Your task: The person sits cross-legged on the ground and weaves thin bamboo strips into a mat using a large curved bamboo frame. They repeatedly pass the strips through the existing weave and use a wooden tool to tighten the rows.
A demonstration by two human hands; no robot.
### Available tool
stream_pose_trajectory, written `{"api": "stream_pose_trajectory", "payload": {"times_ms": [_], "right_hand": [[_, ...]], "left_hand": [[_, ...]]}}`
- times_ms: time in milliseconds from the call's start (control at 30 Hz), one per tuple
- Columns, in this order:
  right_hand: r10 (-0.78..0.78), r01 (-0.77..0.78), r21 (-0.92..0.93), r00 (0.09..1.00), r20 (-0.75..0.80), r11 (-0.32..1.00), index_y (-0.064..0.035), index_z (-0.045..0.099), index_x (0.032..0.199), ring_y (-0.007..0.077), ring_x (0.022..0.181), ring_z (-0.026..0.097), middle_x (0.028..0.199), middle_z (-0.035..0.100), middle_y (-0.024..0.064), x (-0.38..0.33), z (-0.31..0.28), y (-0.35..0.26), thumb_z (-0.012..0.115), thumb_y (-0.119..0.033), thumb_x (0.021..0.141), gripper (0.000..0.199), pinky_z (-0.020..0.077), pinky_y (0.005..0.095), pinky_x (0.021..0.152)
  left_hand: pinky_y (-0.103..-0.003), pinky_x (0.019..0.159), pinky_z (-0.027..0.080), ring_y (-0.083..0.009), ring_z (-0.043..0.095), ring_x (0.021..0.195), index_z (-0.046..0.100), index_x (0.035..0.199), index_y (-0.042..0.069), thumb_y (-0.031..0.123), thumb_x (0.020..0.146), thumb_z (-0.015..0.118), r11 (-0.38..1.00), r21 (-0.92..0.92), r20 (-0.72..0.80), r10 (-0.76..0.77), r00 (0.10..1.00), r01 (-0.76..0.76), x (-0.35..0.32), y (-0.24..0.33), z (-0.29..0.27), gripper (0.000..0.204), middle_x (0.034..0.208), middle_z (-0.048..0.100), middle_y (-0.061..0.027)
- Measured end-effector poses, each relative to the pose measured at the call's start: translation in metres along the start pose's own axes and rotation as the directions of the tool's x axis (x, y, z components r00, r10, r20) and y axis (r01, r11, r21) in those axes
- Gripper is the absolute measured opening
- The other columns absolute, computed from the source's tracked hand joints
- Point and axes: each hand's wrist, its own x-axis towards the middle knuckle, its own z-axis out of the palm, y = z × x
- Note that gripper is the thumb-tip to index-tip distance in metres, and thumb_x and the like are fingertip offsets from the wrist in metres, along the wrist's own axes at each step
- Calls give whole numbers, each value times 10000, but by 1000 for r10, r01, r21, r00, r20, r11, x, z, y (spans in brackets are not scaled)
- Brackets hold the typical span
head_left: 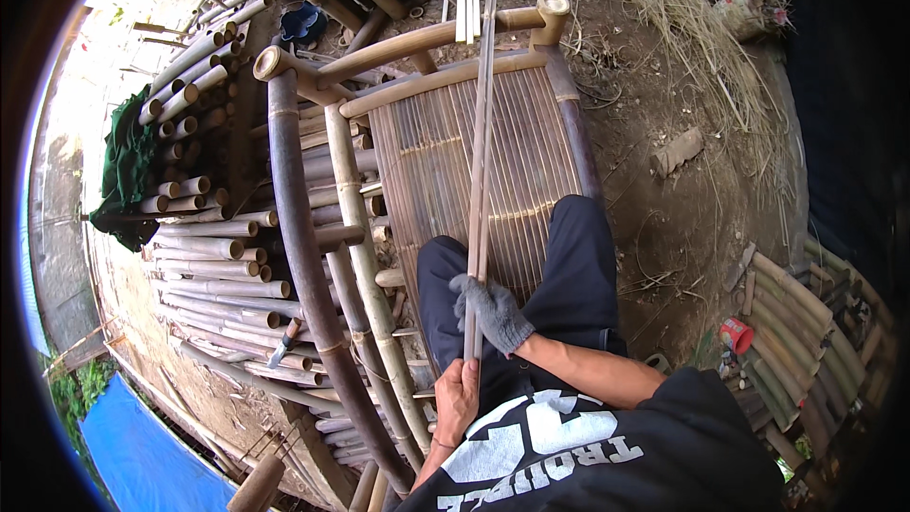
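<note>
Long thin bamboo strips (482, 152) run lengthwise from my lap up past the far rail of a bamboo bench. My right hand (495, 316), in a grey knit glove, is closed around them above my lap. Lower down, my bare left hand (458, 400) grips the near end, thumb along the strips. Beneath them lies the slatted bamboo seat (427, 171), with my legs over its near part. The strips overlap, so I cannot tell exactly how many are held.
Dark bamboo poles (301, 228) frame the bench's left side. Further left are stacked bamboo poles (223, 265), a knife (283, 343) and a green cloth (128, 156). A red can (736, 334) stands by split bamboo on the right. A blue tarp (152, 446) lies lower left.
</note>
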Motion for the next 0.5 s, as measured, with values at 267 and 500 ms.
{"api": "stream_pose_trajectory", "payload": {"times_ms": [267,500], "right_hand": [[-392,264,-407,879,-272,874,4,666,1047,121,802,597,882,658,33,55,-43,-54,596,-235,984,256,497,291,747],[-469,314,-424,817,-335,850,3,660,1017,155,740,608,792,656,71,52,-40,-39,566,-292,989,311,497,323,706]], "left_hand": [[-408,531,396,-296,437,537,480,725,-10,262,983,618,996,84,2,-6,1000,6,-33,-11,-6,399,632,464,-196],[-358,505,320,-120,334,595,446,702,8,331,1003,596,1000,-26,-6,-14,1000,14,-43,-15,-5,466,578,374,-56]]}}
